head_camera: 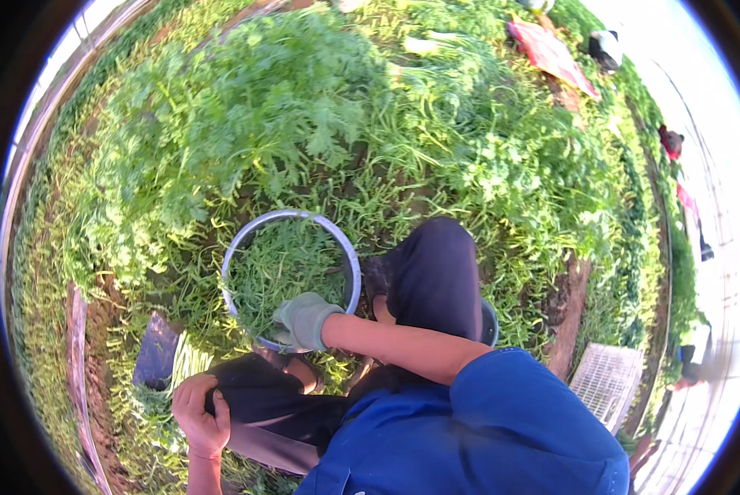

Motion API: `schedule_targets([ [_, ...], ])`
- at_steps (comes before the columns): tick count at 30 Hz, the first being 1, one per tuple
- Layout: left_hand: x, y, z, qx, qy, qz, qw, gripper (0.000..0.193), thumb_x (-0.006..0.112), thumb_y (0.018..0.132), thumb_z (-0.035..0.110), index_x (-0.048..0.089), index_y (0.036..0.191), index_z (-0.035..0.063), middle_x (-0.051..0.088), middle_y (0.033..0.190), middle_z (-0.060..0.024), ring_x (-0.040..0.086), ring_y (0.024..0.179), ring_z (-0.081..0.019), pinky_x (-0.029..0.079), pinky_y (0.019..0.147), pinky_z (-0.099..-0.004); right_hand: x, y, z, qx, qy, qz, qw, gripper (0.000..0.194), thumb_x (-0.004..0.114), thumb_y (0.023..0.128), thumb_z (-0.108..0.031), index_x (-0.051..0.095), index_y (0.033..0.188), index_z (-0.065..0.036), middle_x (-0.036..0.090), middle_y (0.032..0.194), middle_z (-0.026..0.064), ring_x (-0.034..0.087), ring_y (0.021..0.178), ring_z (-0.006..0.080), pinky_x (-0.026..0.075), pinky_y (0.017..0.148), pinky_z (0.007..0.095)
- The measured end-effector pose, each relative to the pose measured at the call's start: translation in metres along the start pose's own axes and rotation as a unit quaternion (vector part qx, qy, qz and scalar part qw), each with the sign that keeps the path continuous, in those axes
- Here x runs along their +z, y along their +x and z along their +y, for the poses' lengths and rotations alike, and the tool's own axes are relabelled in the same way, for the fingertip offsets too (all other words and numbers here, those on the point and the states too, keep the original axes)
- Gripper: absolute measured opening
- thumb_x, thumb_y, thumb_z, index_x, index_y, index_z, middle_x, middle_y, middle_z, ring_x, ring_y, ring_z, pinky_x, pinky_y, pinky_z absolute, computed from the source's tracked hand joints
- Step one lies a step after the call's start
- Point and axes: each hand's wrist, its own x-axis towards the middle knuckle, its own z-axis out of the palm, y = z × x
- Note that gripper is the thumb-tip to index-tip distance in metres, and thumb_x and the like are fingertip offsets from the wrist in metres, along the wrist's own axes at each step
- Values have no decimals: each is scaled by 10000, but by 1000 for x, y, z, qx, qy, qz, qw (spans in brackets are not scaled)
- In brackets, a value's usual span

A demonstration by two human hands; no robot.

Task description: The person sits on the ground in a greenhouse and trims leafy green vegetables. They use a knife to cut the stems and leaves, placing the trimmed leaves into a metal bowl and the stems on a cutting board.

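My right hand, in a grey-green work glove, reaches over the near rim of a round bucket. Its fingertips are among the loose feathery green leaves in the bucket, so a grip on them cannot be made out. My bare left hand rests on my bent left knee, with the thumb apart from the fingers and nothing held. Beside that knee lies a bundle of pale green stalks, next to a dark flat panel.
Tall leafy greens stand beyond the bucket, with cut stems across the ground. Part of another container shows behind my right knee. A white plastic crate lies at right. A red sheet and other people are farther off.
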Motion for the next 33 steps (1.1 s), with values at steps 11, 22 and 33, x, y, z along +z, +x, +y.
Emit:
schedule_targets([
  [11, 18, 19, 35, 35, 36, -36, 998, 116, 692, 736, 52, 667, 849, 44, 684, 846, -130, 644, 807, -348, 492, 759, -433, -154, -194, 49, 23, 51, 496, 866, 161, 702, 879, -163, 717, 929, -10, 703, 883, 132, 673, 742, 286, 538, 686, 361],
  [22, 122, 147, 67, 106, 29, -94, 989, 200, 711, 775, 65, 690, 974, 64, 711, 930, -125, 671, 881, -331, 511, 790, -426, -67, -156, 215, 299, 199, 292, 886, 307, 651, 910, -320, 733, 1064, -67, 732, 1001, 160, 702, 938, 306, 534, 864, 398],
  [33, 295, 254, 87, 149, 32, -36, 988, 109, 644, 723, 167, 649, 816, 111, 631, 824, -65, 637, 866, -258, 451, 798, -410, -4, -146, 318, 293, 297, 236, 878, 267, 703, 885, -244, 730, 1027, -19, 751, 949, 144, 721, 862, 223, 542, 790, 347],
])
